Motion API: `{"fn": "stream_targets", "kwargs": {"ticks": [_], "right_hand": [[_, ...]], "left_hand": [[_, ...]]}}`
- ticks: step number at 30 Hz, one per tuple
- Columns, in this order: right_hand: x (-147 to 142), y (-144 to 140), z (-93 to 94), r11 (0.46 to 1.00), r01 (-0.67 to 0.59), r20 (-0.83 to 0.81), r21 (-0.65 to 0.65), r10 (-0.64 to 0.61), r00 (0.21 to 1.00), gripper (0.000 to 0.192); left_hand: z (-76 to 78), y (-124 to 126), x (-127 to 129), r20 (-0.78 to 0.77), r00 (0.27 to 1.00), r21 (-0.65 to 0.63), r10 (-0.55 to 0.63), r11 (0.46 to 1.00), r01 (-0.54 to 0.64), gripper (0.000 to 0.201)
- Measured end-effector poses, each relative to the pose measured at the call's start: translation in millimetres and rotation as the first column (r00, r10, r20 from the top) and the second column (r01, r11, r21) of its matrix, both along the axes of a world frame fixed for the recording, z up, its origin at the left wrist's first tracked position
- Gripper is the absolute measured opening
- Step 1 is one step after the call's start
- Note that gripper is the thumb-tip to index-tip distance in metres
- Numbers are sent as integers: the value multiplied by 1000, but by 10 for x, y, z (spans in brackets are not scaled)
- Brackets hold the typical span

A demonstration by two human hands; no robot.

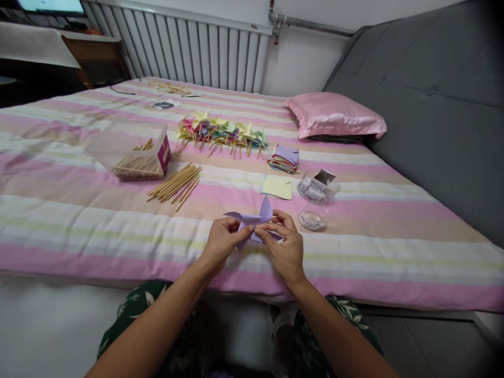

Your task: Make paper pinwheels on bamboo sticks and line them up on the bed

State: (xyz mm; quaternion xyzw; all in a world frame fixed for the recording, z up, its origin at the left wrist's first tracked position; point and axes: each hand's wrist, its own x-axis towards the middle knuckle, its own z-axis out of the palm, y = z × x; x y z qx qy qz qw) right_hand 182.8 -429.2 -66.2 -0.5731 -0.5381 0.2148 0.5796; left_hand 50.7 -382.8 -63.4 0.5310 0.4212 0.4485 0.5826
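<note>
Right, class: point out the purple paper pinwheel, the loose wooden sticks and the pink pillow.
purple paper pinwheel (264, 211), head view, upper blade.
loose wooden sticks (175, 182), head view, middle of the bundle.
pink pillow (334, 114), head view, top face.

Plenty of bare striped bedspread left of the left hand, wide open out to the edge. Further back on that side, blocked by loose sticks and a plastic box. Tight on the right: tape roll just beside the right hand, clear tub right behind it. Straight ahead, yellow paper, then a paper stack and a row of pinwheels. Open again past the tub, up to the pillow.
</note>
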Motion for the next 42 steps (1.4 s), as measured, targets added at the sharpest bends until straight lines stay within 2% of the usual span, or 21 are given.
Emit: {"fn": "stream_targets", "kwargs": {"ticks": [11,18,24,30,35,39,42], "right_hand": [[-6,-14,46,1000,-9,-4,-15,9,1000,7],[5,-20,38,995,-91,-39,-52,89,995,10],[-15,-35,75,991,-127,-81,-46,123,989,11],[-36,-36,48,994,-91,-140,-53,83,987,12],[-57,-23,-4,1000,-29,-236,-11,25,971,25],[-73,-22,1,994,-101,-315,-38,84,945,28],[-66,-24,22,985,-163,-292,-51,141,946,22]], "left_hand": [[13,4,-11,-1,1000,-13,-12,1000,12,38],[75,-20,4,-54,999,27,8,1000,-6,36],[57,-33,14,-63,998,26,17,1000,-15,35],[31,-39,11,-83,996,40,19,999,-16,36],[26,-31,5,-61,998,28,23,999,-21,39],[35,-30,7,-51,998,33,23,999,-21,40],[48,-35,10,-50,999,23,20,1000,-19,37]]}}
